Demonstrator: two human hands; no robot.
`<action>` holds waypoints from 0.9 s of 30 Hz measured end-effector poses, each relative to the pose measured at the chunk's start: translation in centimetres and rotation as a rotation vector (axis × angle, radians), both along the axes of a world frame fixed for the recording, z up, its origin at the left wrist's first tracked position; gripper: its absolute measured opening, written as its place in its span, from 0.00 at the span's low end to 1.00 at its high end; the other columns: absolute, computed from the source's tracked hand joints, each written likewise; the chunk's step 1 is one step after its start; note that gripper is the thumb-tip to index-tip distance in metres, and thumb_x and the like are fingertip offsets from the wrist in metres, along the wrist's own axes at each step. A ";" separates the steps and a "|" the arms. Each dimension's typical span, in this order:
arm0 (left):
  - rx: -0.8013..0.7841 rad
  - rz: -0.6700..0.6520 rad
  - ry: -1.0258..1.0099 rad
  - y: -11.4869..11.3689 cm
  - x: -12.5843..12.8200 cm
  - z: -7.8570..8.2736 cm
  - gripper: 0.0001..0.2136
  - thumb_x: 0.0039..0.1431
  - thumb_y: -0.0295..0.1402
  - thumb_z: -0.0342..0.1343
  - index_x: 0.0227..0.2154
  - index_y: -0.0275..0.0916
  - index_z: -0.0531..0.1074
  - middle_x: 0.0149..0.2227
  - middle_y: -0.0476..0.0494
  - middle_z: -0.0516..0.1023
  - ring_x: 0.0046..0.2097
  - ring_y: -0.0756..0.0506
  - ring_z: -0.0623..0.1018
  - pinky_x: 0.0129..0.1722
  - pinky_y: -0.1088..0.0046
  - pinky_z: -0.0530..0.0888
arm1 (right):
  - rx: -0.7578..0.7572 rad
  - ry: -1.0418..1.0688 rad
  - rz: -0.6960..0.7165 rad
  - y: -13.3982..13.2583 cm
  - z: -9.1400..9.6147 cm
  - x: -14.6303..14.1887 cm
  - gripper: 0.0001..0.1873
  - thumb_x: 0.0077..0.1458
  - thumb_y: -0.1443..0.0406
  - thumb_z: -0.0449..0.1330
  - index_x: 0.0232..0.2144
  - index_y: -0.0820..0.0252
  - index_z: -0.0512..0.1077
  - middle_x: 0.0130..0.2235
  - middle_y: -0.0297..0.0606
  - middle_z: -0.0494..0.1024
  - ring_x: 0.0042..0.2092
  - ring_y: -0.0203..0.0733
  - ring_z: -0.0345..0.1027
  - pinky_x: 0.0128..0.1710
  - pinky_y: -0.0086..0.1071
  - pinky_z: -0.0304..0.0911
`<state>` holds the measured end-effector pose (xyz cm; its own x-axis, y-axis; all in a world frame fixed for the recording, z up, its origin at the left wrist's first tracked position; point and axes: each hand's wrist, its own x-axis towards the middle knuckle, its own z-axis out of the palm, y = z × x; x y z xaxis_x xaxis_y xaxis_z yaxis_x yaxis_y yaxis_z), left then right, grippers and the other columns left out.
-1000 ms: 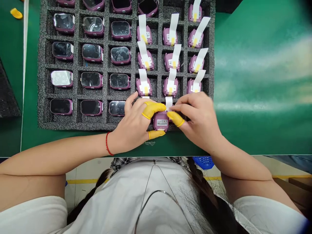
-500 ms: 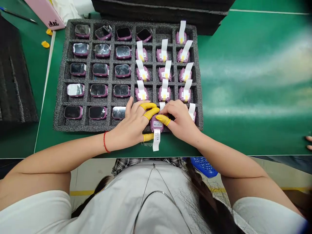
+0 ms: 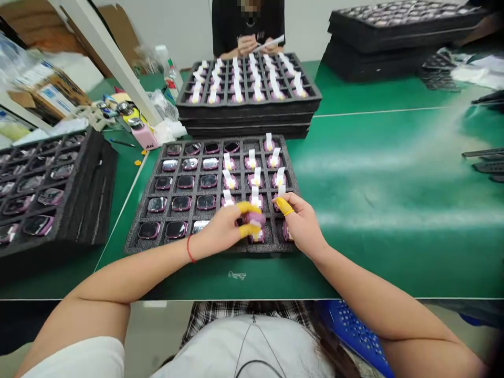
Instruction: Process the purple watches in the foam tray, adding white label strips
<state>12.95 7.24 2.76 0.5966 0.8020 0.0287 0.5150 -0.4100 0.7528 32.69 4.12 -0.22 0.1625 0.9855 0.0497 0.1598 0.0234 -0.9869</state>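
Observation:
In my left hand (image 3: pixel 224 228), between yellow-cotted fingers, is a purple smartwatch body (image 3: pixel 256 217), blurred by motion above the lower rows of the grey foam tray (image 3: pixel 132 245). My right hand (image 3: pixel 304 223), a yellow cot on its thumb, has its thumb and forefinger together over the tray's right column; what they pinch, if anything, is too small to tell. Screen-up watches (image 3: pixel 181 203) fill the left columns. Back-up watches (image 3: pixel 255 181) bearing white strips and yellow tabs lie in the right columns, partly hidden by my hands.
Behind stands a stack of foam trays (image 3: pixel 244 118) with strip-tagged watches; a person (image 3: pixel 248 31) sits beyond, hands on a white strip. More tray stacks rise at left (image 3: pixel 94 194) and far right (image 3: pixel 354 60). A pink bottle (image 3: pixel 145 137) and pen (image 3: pixel 123 143) lie near the left.
The view has tilted up, showing the far table. My left hand now carries the watch over the tray, away from the front edge, and my right hand has parted from it to the right.

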 end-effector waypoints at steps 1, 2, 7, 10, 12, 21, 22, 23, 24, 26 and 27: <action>-0.001 0.073 -0.017 2.3 0.8 0.4 0.11 0.58 0.33 0.61 0.43 0.39 0.73 0.43 0.46 0.79 0.42 0.47 0.78 0.48 0.67 0.75 | 0.004 0.010 -0.020 0.2 -0.1 0.1 0.11 0.56 0.58 0.57 0.27 0.58 0.69 0.32 0.33 0.69 0.34 0.37 0.61 0.36 0.33 0.56; 0.028 0.154 0.009 4.9 1.7 0.8 0.12 0.59 0.33 0.60 0.45 0.37 0.72 0.44 0.45 0.79 0.43 0.48 0.79 0.47 0.71 0.75 | 0.015 0.012 -0.033 0.3 -0.2 0.3 0.11 0.56 0.57 0.57 0.27 0.58 0.68 0.32 0.33 0.69 0.35 0.36 0.60 0.37 0.33 0.56; 0.152 0.360 0.159 18.0 5.9 1.0 0.13 0.68 0.33 0.51 0.51 0.33 0.69 0.50 0.38 0.75 0.49 0.44 0.77 0.50 0.62 0.75 | 0.019 -0.005 -0.054 0.6 -0.3 0.5 0.09 0.54 0.59 0.56 0.28 0.58 0.69 0.32 0.33 0.68 0.34 0.37 0.59 0.36 0.34 0.54; 0.163 0.344 0.294 21.9 6.9 0.3 0.16 0.65 0.38 0.55 0.51 0.36 0.70 0.51 0.39 0.73 0.49 0.43 0.76 0.49 0.58 0.76 | 0.016 -0.028 -0.043 0.5 0.1 0.4 0.09 0.53 0.60 0.55 0.27 0.58 0.70 0.33 0.35 0.68 0.35 0.39 0.60 0.37 0.35 0.54; 0.162 0.299 0.383 22.9 6.6 0.1 0.15 0.65 0.39 0.56 0.50 0.35 0.70 0.51 0.40 0.74 0.49 0.43 0.76 0.48 0.59 0.77 | 0.013 -0.041 -0.029 0.4 0.3 0.4 0.08 0.52 0.60 0.55 0.27 0.58 0.70 0.34 0.36 0.69 0.37 0.40 0.61 0.37 0.35 0.54; 0.166 0.271 0.678 23.1 3.3 1.5 0.16 0.64 0.38 0.57 0.51 0.36 0.70 0.52 0.39 0.73 0.52 0.42 0.75 0.51 0.56 0.75 | 0.019 -0.083 0.013 0.3 0.4 0.3 0.09 0.53 0.59 0.55 0.27 0.57 0.70 0.34 0.38 0.70 0.40 0.43 0.62 0.38 0.36 0.56; 0.158 0.272 0.680 22.9 3.4 1.6 0.16 0.64 0.38 0.57 0.51 0.36 0.70 0.52 0.39 0.73 0.52 0.42 0.75 0.51 0.56 0.75 | 0.026 -0.092 0.015 0.3 0.3 0.3 0.09 0.53 0.59 0.55 0.27 0.57 0.71 0.34 0.38 0.71 0.40 0.43 0.62 0.39 0.37 0.56; 0.155 0.279 0.671 22.8 3.5 1.7 0.16 0.64 0.38 0.57 0.51 0.36 0.70 0.53 0.39 0.73 0.52 0.42 0.75 0.51 0.56 0.75 | 0.034 -0.103 0.017 0.3 0.2 0.3 0.09 0.53 0.59 0.55 0.27 0.57 0.71 0.34 0.38 0.71 0.40 0.43 0.62 0.39 0.37 0.56; 0.154 0.288 0.651 22.7 3.7 2.0 0.16 0.64 0.38 0.57 0.51 0.36 0.70 0.53 0.39 0.73 0.52 0.42 0.75 0.51 0.56 0.75 | 0.042 -0.113 0.017 0.3 0.2 0.4 0.09 0.53 0.59 0.55 0.27 0.57 0.71 0.34 0.38 0.71 0.40 0.43 0.62 0.39 0.37 0.57; 0.166 0.309 0.573 22.3 3.7 3.0 0.15 0.63 0.37 0.58 0.50 0.35 0.70 0.52 0.39 0.74 0.52 0.42 0.76 0.51 0.56 0.75 | 0.056 -0.130 0.015 0.4 0.1 0.4 0.09 0.54 0.60 0.55 0.27 0.57 0.71 0.34 0.38 0.72 0.40 0.43 0.63 0.38 0.36 0.57; 0.175 0.319 0.515 21.8 3.6 3.7 0.14 0.63 0.35 0.58 0.49 0.34 0.71 0.50 0.39 0.75 0.51 0.42 0.76 0.51 0.57 0.76 | 0.064 -0.139 0.016 0.4 0.2 0.5 0.09 0.54 0.60 0.55 0.27 0.57 0.71 0.34 0.38 0.72 0.40 0.43 0.63 0.38 0.36 0.57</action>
<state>16.56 29.08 6.46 0.3011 0.9522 -0.0515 0.9109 -0.2712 0.3111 33.14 4.49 -0.04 0.1342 0.9819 0.1333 0.2935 0.0891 -0.9518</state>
